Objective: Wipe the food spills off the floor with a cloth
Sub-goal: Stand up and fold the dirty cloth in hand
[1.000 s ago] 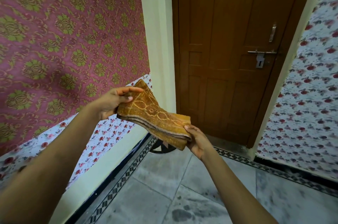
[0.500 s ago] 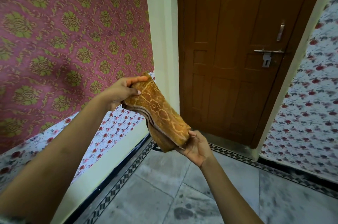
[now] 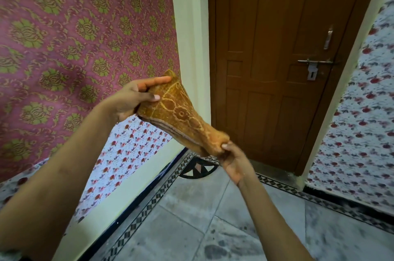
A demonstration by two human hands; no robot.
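Orange-brown and folded into several layers, the cloth (image 3: 179,115) is held in the air between both hands, well above the floor (image 3: 191,218). The left hand (image 3: 130,100) grips its upper end, thumb pressed on the patterned top face and fingers (image 3: 157,80) stretched along the far edge. The right hand (image 3: 233,162) pinches the lower end from beneath, so the cloth slopes down from left to right and bunches at that grip. Its stacked edges show along the lower side.

Below, the floor is grey tile with a black-and-white checkered border (image 3: 149,205) running along the wall. A dark stain (image 3: 215,251) lies on a tile near the bottom edge, with fainter smudges around it. A dark semicircular mat (image 3: 198,170) sits at the foot of the brown wooden door (image 3: 277,58), which is shut, with a metal latch (image 3: 313,64) on its right side. Pink wallpaper (image 3: 74,36) with green motifs covers the left wall.
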